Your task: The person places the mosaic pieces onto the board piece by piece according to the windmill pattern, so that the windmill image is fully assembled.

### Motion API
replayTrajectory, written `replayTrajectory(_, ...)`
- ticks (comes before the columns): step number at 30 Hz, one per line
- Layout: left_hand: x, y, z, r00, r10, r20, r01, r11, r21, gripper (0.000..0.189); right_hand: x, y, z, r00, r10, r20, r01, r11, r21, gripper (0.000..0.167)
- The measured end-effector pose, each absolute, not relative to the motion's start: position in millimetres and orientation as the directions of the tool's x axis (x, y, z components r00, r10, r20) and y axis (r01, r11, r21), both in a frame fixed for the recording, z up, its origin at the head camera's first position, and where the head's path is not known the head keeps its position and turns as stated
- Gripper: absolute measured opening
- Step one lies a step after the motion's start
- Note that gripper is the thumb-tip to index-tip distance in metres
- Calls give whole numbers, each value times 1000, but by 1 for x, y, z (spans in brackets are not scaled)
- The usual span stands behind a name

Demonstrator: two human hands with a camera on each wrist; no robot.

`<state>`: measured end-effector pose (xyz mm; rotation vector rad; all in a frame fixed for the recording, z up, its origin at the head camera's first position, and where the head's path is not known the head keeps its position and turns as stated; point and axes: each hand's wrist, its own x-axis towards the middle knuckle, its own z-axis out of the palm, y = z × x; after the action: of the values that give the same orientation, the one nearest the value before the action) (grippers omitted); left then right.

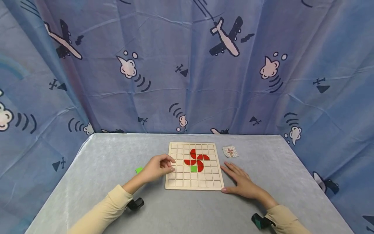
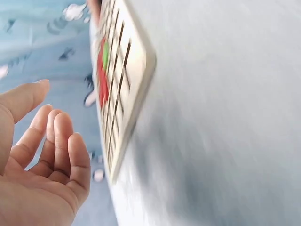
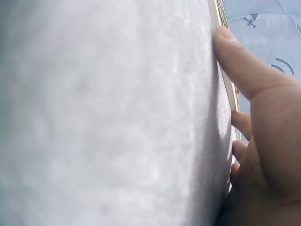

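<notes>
A square wooden grid board [image 1: 178, 179] lies flat in the middle of the table. On it, several red quarter-round pieces [image 1: 200, 166] make a pinwheel, with a green square piece [image 1: 194, 168] beside the lower blade. My left hand [image 1: 155, 168] hovers at the board's left edge, fingers loosely bent; in the left wrist view the palm and fingers [image 2: 62, 134] hold nothing. At the board's lower right, my right hand [image 1: 243, 184] rests on the table with its thumb touching the corner. The right wrist view shows its thumb [image 3: 244, 66] and fingertips along the board's side.
Partly hidden behind the left hand lies a green piece [image 1: 139, 169] on the table [image 1: 117, 152]. A small card [image 1: 230, 151] with a red pinwheel pattern on a grid lies right of the board. A blue curtain [image 1: 163, 107] printed with planes hangs behind the table and along its sides.
</notes>
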<state>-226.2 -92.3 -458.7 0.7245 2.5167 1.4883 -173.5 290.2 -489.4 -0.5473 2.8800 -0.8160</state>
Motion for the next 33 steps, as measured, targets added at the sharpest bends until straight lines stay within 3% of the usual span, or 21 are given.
replayTrajectory(10,-216,-178,-462,-951,299,80,219,468,856,31,-173,291,-489,-930,-368,14,-320,787,-527,90)
replayTrajectory(19,-205,-216,-475,-969,244,47,167,497,852,31,-174,291,-491,-929,-369,12,-322,795,-514,90)
replayTrajectory(25,-203,-228,-482,-963,268,14,150,493,857,31,-174,291,-492,-930,-367,7,-317,795,-517,90)
replayTrajectory(33,-206,-236,-485,-908,418,24,239,470,849,35,-174,291,-492,-933,-360,0,-306,794,-525,91)
